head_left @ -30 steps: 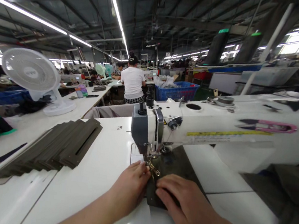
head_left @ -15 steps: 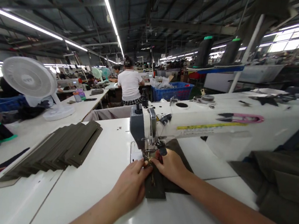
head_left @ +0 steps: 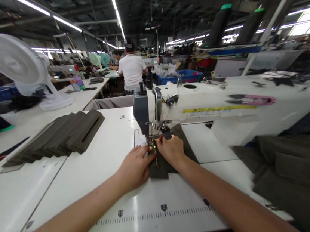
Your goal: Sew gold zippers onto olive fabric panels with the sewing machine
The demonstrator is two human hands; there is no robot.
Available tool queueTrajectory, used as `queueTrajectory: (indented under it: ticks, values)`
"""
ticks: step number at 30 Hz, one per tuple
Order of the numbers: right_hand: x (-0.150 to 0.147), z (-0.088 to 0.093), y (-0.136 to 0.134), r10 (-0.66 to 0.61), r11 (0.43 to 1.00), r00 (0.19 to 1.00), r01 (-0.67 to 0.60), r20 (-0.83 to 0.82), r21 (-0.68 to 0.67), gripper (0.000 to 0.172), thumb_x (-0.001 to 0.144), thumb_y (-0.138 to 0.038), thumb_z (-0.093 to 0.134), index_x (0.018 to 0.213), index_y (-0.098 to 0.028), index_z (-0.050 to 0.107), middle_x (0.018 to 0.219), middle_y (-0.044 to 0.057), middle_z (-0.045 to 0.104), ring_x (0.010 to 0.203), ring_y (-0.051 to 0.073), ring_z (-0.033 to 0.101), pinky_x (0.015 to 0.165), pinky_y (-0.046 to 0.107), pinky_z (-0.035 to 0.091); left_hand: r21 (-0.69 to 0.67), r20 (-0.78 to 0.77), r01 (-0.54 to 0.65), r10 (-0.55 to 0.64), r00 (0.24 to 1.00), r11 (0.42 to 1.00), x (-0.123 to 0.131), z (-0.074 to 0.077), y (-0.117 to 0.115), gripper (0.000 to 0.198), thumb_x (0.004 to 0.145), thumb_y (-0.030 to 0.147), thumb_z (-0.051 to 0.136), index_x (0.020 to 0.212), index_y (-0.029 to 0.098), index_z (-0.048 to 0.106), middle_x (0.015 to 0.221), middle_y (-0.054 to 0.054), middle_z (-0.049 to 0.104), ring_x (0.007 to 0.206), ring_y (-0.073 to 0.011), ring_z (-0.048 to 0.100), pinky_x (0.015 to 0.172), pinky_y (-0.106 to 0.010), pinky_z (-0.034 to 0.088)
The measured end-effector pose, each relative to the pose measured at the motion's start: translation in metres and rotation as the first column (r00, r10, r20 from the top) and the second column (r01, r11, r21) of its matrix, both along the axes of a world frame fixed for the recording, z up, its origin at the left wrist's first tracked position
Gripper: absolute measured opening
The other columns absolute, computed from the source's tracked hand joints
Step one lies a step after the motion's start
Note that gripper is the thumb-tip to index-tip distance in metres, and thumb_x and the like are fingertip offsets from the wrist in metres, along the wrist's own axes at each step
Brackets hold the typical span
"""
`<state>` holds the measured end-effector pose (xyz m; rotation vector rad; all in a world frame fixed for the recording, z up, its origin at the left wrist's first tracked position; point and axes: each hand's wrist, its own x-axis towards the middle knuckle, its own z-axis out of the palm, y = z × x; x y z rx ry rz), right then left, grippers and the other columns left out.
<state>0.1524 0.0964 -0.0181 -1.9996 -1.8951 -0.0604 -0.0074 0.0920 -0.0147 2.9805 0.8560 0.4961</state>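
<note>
The dark cloth [head_left: 162, 169] is laid at the foot of the sewing machine [head_left: 203, 93], flat on the tabletop [head_left: 99, 154]; its narrow front strip is set with the long axis pointing from beneath the machine's needle end toward the tabletop's near edge; a gold-coloured metal piece [head_left: 156, 163] is seen on that strip, just in front of the machine. The cloth's left edge is touched by the left hand [head_left: 134, 168], placed in front and left of the needle end; the right hand [head_left: 172, 150] is rested on the cloth, its fingertips nearer the needle; by each grip the fingers are bunched, but whether cloth or metal is pinched cannot be told. Left of the machine, dark panels [head_left: 56, 137] are stacked in a fan. On the printed scale [head_left: 145, 217] in front of the machine, "10" and "0" can be read; on the machine's arm, the yellow strip's [head_left: 220, 109] markings cannot be read; no brand is legible.
</note>
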Motion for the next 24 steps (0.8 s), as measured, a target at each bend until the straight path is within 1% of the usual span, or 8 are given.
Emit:
queueTrajectory:
  ticks: [3, 4, 5, 7, 11, 17, 20, 24]
  values:
    - [0.001, 0.002, -0.029, 0.192, 0.979, 0.981, -0.194, 0.035, 0.060, 0.028, 0.086, -0.023, 0.041, 0.101, -0.014, 0.062, 0.101, 0.012, 0.064, 0.097, 0.021, 0.058, 0.082, 0.030, 0.046, -0.028, 0.110, -0.037, 0.040, 0.993, 0.999, -0.003, -0.006, -0.004, 0.044, 0.067, 0.006, 0.045, 0.109, 0.013, 0.056, 0.111, -0.013, 0.057, 0.104, -0.0241, 0.054, 0.091, -0.042, 0.046]
    - [0.001, 0.001, -0.041, 0.304, 0.948, 0.951, -0.307, 0.049, 0.078, 0.029, 0.084, -0.023, 0.044, 0.106, -0.016, 0.061, 0.109, 0.009, 0.062, 0.103, 0.019, 0.055, 0.089, 0.030, 0.043, -0.039, 0.148, -0.045, 0.050, 0.988, 0.998, -0.004, -0.008, -0.005, 0.042, 0.068, 0.006, 0.044, 0.108, 0.014, 0.056, 0.111, -0.012, 0.057, 0.104, -0.0229, 0.054, 0.090, -0.041, 0.047]
    - [0.002, -0.002, -0.052, 0.435, 0.891, 0.899, -0.437, 0.045, 0.125, 0.034, 0.083, -0.021, 0.044, 0.112, -0.011, 0.058, 0.114, 0.012, 0.059, 0.108, 0.020, 0.052, 0.095, 0.032, 0.040, -0.046, 0.178, -0.047, 0.055, 0.983, 0.998, -0.005, -0.010, -0.006, 0.040, 0.069, 0.006, 0.043, 0.106, 0.014, 0.056, 0.111, -0.012, 0.058, 0.104, -0.0221, 0.055, 0.090, -0.040, 0.048]
    - [0.004, -0.009, -0.070, 0.552, 0.820, 0.834, -0.548, 0.025, 0.167, 0.039, 0.082, -0.022, 0.045, 0.115, -0.003, 0.055, 0.118, 0.018, 0.055, 0.112, 0.024, 0.049, 0.098, 0.037, 0.038, -0.051, 0.209, -0.041, 0.051, 0.977, 0.998, -0.006, -0.013, -0.009, 0.036, 0.071, 0.005, 0.043, 0.104, 0.013, 0.056, 0.111, -0.012, 0.060, 0.105, -0.0217, 0.055, 0.090, -0.039, 0.048]
    - [0.006, -0.017, -0.081, 0.586, 0.797, 0.810, -0.580, 0.017, 0.169, 0.042, 0.079, -0.019, 0.046, 0.114, 0.002, 0.055, 0.119, 0.022, 0.054, 0.114, 0.028, 0.048, 0.097, 0.042, 0.041, -0.028, 0.183, -0.021, 0.025, 0.983, 0.999, -0.006, -0.010, -0.013, 0.032, 0.073, 0.006, 0.044, 0.101, 0.013, 0.058, 0.110, -0.012, 0.061, 0.103, -0.0225, 0.057, 0.088, -0.038, 0.050]
    - [0.007, -0.019, -0.071, 0.599, 0.785, 0.801, -0.589, 0.012, 0.193, 0.041, 0.078, -0.011, 0.042, 0.116, -0.001, 0.055, 0.121, 0.019, 0.054, 0.114, 0.026, 0.048, 0.098, 0.039, 0.040, 0.038, 0.112, 0.029, -0.034, 0.993, 0.999, -0.004, -0.004, -0.008, 0.030, 0.073, 0.006, 0.047, 0.101, 0.012, 0.058, 0.109, -0.014, 0.061, 0.102, -0.0249, 0.057, 0.086, -0.042, 0.051]
    - [0.007, -0.019, -0.065, 0.590, 0.791, 0.807, -0.579, 0.005, 0.199, 0.041, 0.077, -0.009, 0.042, 0.115, -0.001, 0.055, 0.119, 0.018, 0.055, 0.113, 0.025, 0.049, 0.099, 0.037, 0.039, 0.059, 0.084, 0.043, -0.048, 0.995, 0.997, -0.003, -0.002, -0.002, 0.032, 0.073, 0.005, 0.047, 0.102, 0.012, 0.058, 0.107, -0.013, 0.061, 0.100, -0.0252, 0.058, 0.086, -0.041, 0.051]
    - [0.008, -0.017, -0.054, 0.614, 0.770, 0.789, -0.601, 0.006, 0.216, 0.040, 0.076, -0.005, 0.039, 0.111, 0.003, 0.057, 0.114, 0.019, 0.058, 0.110, 0.023, 0.052, 0.099, 0.034, 0.039, 0.058, 0.075, 0.042, -0.046, 0.996, 0.997, -0.001, -0.002, 0.007, 0.031, 0.073, 0.005, 0.047, 0.101, 0.012, 0.058, 0.101, -0.013, 0.061, 0.094, -0.0237, 0.059, 0.083, -0.038, 0.052]
